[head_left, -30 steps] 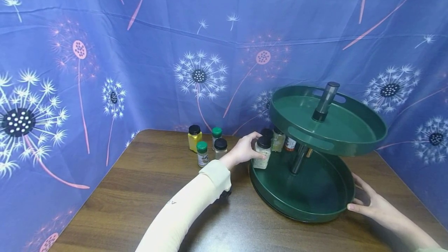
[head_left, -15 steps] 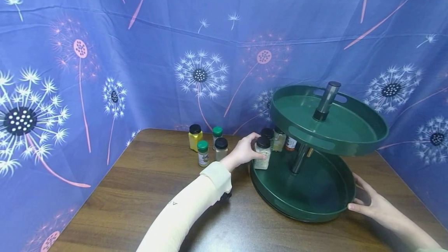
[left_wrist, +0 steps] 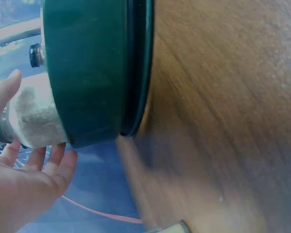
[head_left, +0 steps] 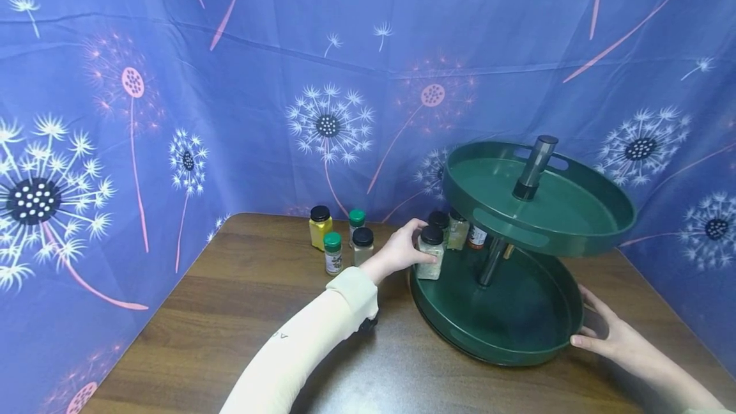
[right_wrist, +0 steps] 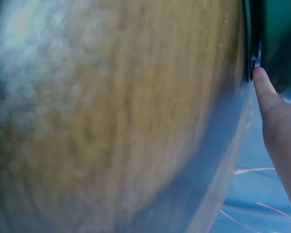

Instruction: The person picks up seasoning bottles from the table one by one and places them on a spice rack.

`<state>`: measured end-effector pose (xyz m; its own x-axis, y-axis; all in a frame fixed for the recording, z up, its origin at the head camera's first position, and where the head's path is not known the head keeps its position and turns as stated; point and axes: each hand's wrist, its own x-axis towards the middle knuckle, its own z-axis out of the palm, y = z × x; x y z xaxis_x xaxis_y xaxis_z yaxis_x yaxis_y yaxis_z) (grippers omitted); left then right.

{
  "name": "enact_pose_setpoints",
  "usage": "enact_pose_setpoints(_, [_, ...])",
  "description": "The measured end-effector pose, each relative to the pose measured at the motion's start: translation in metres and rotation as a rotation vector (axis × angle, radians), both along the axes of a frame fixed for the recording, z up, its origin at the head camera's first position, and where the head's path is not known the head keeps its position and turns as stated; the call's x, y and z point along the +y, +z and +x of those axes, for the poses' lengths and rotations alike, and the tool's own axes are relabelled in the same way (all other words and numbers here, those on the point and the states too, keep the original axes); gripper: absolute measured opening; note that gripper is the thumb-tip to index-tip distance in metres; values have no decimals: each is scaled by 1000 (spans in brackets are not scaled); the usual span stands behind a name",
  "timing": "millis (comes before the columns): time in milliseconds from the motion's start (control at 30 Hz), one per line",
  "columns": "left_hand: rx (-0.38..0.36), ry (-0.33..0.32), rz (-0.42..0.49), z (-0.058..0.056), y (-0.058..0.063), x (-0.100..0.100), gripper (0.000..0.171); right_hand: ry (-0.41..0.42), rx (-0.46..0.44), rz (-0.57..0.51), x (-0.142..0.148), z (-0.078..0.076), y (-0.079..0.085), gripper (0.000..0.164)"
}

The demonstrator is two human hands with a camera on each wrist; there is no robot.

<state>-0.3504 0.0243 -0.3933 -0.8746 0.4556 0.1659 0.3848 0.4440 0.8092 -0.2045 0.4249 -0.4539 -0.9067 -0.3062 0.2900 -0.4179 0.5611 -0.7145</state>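
Observation:
My left hand grips a black-capped spice jar with pale contents, thumb on one side and fingers on the other. The jar stands upright at the left inner edge of the lower tray of a green two-tier turntable. In the left wrist view, the tray wall hides the base of this spice jar. My right hand touches the outer right wall of the lower tray, thumb and fingers spread. Behind the held jar, several other jars stand in the lower tray, partly hidden by the upper tray.
Left on the wooden table stand a yellow jar, two green-capped jars and a black-capped jar. A dark object is mostly hidden under my left forearm. The upper tray overhangs the lower one. Patterned blue cloth hangs behind.
The jar in my left hand has lowered very slightly in the lower tray. My right hand keeps its place on the tray's wall.

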Motion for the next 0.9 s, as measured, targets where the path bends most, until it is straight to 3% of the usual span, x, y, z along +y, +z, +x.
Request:
enact_pose_setpoints(433, [-7,-63,48,10,27,-13,73,-11,-5,27,1,0,1,90])
enact_pose_setpoints(900, [-7,-74,83,9,54,-42,72,-18,-6,25,0,1,2,90])
